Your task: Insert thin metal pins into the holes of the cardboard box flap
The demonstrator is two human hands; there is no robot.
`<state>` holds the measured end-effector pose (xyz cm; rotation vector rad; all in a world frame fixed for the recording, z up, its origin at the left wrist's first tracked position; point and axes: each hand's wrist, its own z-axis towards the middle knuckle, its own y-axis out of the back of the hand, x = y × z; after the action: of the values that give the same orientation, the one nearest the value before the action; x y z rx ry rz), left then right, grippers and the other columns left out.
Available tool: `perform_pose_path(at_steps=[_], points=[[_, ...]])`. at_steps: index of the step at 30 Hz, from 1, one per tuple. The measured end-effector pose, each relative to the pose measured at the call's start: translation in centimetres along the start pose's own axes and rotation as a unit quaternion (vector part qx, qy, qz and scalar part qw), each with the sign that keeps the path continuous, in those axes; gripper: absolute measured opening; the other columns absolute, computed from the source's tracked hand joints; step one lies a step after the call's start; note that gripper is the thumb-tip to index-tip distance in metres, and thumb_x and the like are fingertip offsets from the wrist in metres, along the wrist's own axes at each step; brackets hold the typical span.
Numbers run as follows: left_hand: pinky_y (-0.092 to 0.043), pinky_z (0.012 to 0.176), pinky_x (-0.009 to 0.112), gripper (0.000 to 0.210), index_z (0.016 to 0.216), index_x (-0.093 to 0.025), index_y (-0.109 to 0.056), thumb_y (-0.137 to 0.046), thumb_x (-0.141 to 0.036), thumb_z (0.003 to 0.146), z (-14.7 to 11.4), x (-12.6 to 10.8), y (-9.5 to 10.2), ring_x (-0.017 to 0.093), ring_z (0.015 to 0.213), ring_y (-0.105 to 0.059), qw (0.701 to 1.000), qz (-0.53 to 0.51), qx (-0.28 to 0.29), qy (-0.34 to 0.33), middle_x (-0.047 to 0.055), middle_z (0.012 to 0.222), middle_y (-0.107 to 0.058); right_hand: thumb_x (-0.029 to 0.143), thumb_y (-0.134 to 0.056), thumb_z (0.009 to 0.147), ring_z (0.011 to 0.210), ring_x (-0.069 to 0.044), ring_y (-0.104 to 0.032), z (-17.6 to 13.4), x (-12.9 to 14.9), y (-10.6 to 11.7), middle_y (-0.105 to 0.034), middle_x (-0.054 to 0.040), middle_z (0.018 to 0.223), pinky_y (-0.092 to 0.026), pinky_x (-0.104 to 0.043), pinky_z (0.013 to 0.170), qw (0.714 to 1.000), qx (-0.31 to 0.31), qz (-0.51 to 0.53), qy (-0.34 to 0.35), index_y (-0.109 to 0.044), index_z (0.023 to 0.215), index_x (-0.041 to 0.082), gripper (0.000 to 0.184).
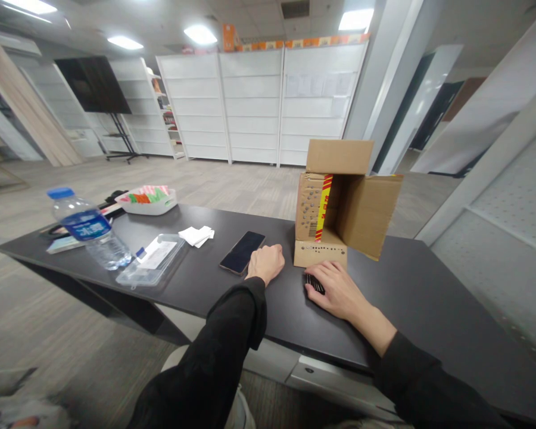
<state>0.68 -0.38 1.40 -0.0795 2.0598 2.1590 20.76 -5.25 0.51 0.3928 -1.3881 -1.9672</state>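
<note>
My right hand is curled over a small black object with pale stripes on the table, in front of the cardboard box. The fingers cover most of it, so I cannot tell its kind. My left hand rests closed like a fist on the table, close to the right edge of a dark-screened phone. Its fingertips are turned away, and anything inside it is hidden. The open cardboard box stands with its opening towards me, flaps spread, a yellow and red tape strip along one edge.
On the left of the dark table are a tilted-looking water bottle, a clear plastic case, folded white tissues and a white basket of colourful packets. A box flap juts out to the right.
</note>
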Motion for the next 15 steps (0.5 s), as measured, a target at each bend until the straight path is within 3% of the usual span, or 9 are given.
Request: perform_pose_path(at_steps=[15], points=[[-0.048,0.081,0.034,0.037,0.103,-0.023,-0.066,-0.031,-0.027,0.092,-0.16,-0.13,0.3,0.025,0.094,-0.068,1.0,0.005,0.0,0.005,0.012,0.099,-0.071,0.024,-0.041,0.095,0.09,-0.023,-0.056,0.32,-0.47,-0.39,-0.068,-0.0092,0.094,-0.038,-0.037,0.083,0.998,-0.026,-0.038,0.04,-0.063,0.099,0.019,0.023]])
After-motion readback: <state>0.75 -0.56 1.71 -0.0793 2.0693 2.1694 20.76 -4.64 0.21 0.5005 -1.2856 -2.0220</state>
